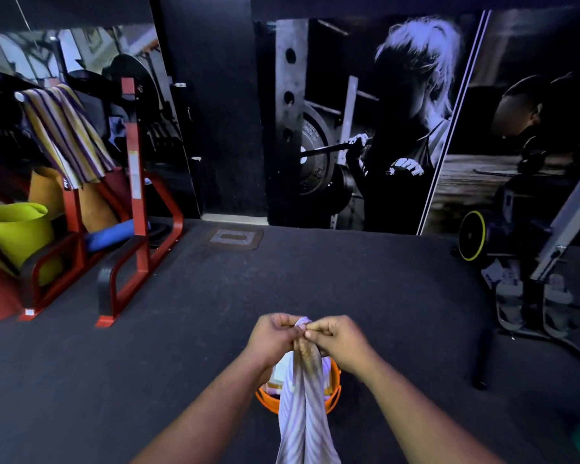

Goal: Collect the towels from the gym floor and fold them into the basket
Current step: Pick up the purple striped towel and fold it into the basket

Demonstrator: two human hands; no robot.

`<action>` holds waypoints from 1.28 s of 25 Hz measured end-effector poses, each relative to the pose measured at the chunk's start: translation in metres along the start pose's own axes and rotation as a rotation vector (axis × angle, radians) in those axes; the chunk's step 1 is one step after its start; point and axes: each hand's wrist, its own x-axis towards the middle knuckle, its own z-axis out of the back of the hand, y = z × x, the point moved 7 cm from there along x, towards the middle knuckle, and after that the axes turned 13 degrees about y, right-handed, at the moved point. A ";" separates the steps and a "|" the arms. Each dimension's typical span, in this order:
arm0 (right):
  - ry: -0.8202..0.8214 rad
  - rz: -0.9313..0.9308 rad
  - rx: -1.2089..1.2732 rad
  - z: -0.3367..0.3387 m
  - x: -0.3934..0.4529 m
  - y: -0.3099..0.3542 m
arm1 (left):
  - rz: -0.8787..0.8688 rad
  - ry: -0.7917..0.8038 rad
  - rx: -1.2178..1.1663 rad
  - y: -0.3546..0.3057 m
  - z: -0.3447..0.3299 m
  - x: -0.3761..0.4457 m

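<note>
No legible text (rack stickers [135,175] seemingly blurred).

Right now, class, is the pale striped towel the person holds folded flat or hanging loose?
Hanging loose: both hands, left hand and right hand, pinch the pale striped towel by its top; it droops bunched.

dark gym floor [215,329], orange basket [332,393], red rack [134,182]

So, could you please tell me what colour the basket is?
The basket is orange, shown in the head view.
</note>
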 end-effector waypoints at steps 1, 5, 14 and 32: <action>-0.011 -0.006 0.064 0.002 -0.002 -0.002 | 0.013 -0.007 -0.002 -0.003 0.000 0.000; -0.184 0.061 -0.082 0.025 -0.010 -0.007 | -0.011 0.010 0.013 -0.020 0.002 0.000; -0.025 0.156 -0.489 0.014 -0.011 0.006 | -0.283 -0.121 -0.289 -0.094 0.005 -0.001; -0.513 0.109 -0.775 0.085 -0.058 0.044 | -0.252 -0.736 0.059 -0.095 0.113 -0.013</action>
